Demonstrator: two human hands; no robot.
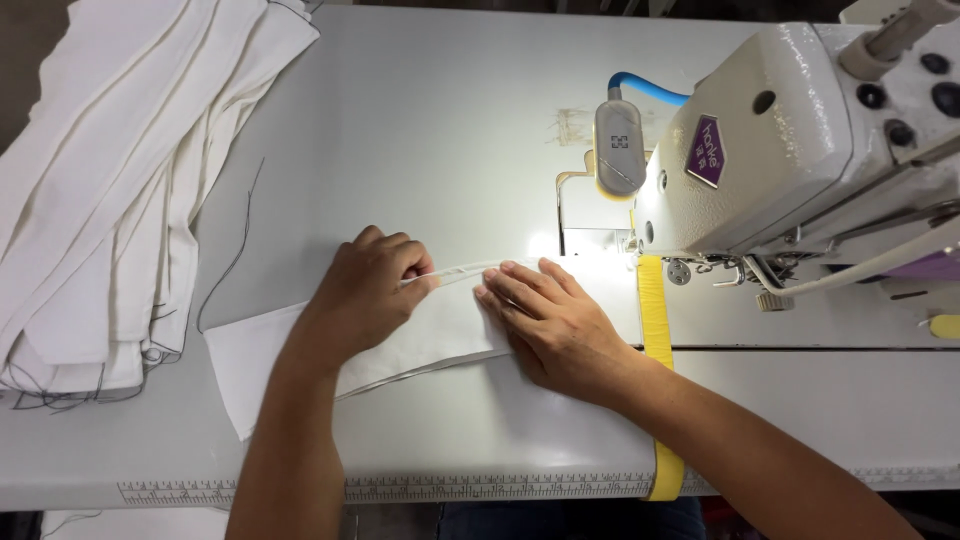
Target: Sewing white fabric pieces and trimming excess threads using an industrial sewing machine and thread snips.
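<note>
Our left hand [365,290] has its grip pinched together on the folded top edge of the white cloth strip [400,345], fingers curled, just left of the sewing machine [790,150]. Our right hand [550,320] lies flat, fingers together and pressed down on the same strip, nothing clamped, closer to the machine than the left. The strip lies on the bench [430,120], running from the lit area under the machine's head out to the left, its far end angled toward the near bench edge. A yellow band [655,330] runs down the bench just under the machine, beside our right wrist. Well left of the machine we see a pile of white cloth pieces [120,180] hanging over the bench corner, with a loose dark thread [235,250] between pile and strip.
</note>
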